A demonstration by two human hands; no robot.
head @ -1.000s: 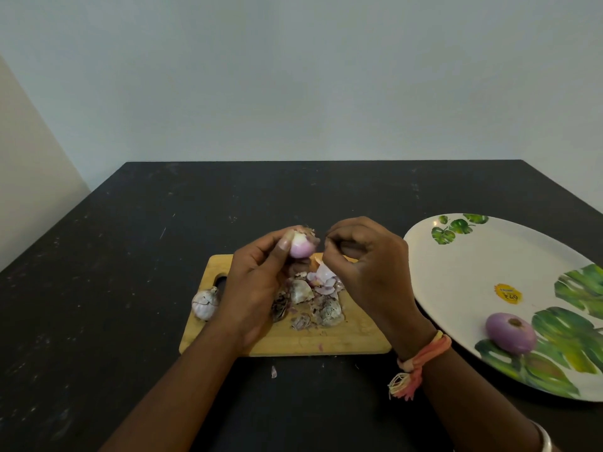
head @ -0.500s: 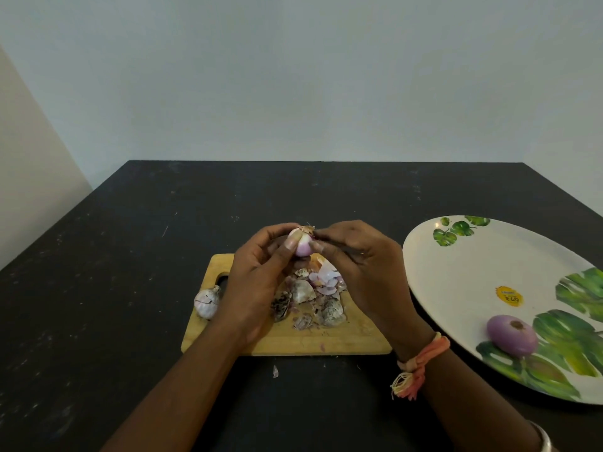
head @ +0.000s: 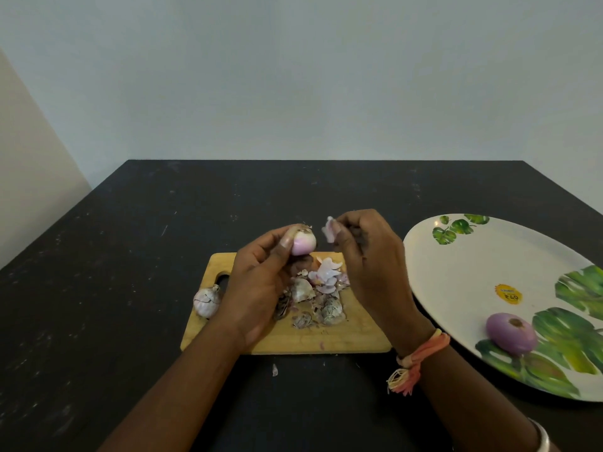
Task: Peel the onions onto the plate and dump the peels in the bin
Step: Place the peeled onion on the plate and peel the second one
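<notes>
My left hand [head: 261, 282] grips a small pink-white onion [head: 303, 244] above the wooden cutting board [head: 342, 339]. Just to its right, my right hand [head: 368, 259] pinches a pale strip of peel [head: 329, 232], a short gap away from the onion. A heap of peels [head: 321, 295] lies on the board under both hands. An unpeeled onion [head: 206, 301] sits at the board's left edge. One peeled purple onion [head: 510, 332] rests on the large white plate with green leaves [head: 456, 275] at the right.
The black table [head: 130, 256] ends at a pale wall at the back. A single scrap of peel [head: 275, 370] lies on the table in front of the board. No bin is in view.
My right hand has pulled away from the onion to the right, taking a strip of peel with it. The left hand holds the onion in nearly the same place.
</notes>
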